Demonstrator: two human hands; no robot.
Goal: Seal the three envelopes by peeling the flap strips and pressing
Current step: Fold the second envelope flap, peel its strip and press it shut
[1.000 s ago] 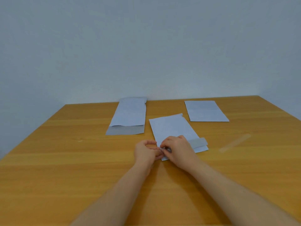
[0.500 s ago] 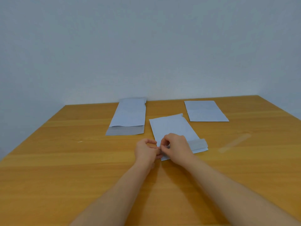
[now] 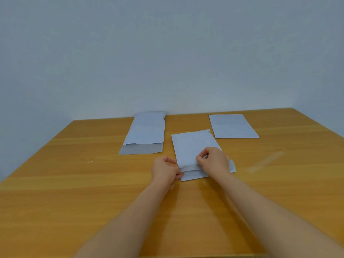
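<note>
Wooden table (image 3: 74, 183) — envelope flap (image 3: 189, 167) between both hands' pinches

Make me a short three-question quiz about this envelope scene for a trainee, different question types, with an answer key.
1. True or false: the left envelope lies with its flap open toward the person.
2. Multiple choice: the peeled strip lies on the table A) left of the hands, B) right of the hands, C) on the far right envelope.
3. Fill in: both the left hand and the right hand hold the near end of the ____ envelope.

Key: 1 true; 2 B; 3 middle.
</note>
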